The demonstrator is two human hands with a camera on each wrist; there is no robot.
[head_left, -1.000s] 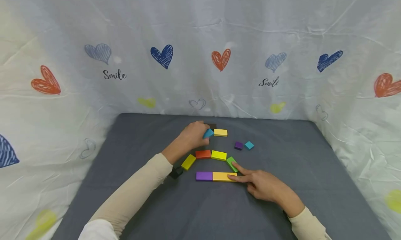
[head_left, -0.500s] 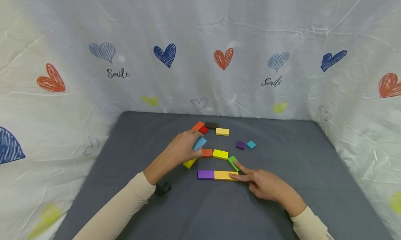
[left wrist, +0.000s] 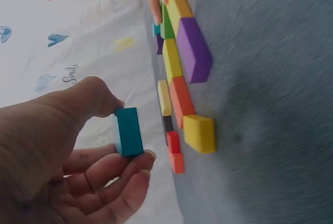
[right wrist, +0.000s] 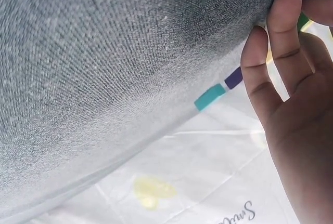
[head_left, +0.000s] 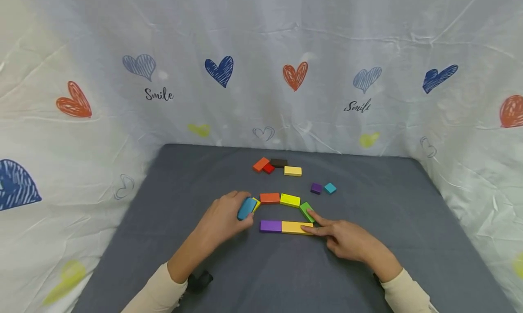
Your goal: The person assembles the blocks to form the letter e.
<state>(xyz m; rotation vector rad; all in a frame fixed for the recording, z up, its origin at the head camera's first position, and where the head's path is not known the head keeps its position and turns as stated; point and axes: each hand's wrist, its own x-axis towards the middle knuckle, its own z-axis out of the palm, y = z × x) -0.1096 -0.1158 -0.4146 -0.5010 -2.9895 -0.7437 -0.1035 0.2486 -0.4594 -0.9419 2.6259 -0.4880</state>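
In the head view my left hand (head_left: 218, 220) pinches a blue block (head_left: 247, 208) between thumb and fingers. The left wrist view shows that block apart from the cloth, near a dark-yellow block (left wrist: 200, 133). An orange block (head_left: 269, 198), a yellow block (head_left: 290, 200) and a green block (head_left: 305, 211) continue from it in a curve. Below them a purple block (head_left: 271, 227) and an amber block (head_left: 291, 227) lie end to end. Two outstretched fingers of my right hand (head_left: 347, 240) rest on the green and amber blocks; its other fingers are bent underneath.
Farther back lie an orange-red block (head_left: 260, 163), a small red block (head_left: 268, 168), a dark block (head_left: 279, 163) and a cream block (head_left: 293, 171). Small purple (head_left: 316, 188) and teal (head_left: 330, 188) blocks lie to the right. A heart-printed curtain (head_left: 253, 104) borders the grey cloth (head_left: 392, 204).
My left hand has carried the blue block from the back group toward me and left, to the dark-yellow block. My right hand has kept its place on the green and amber blocks.
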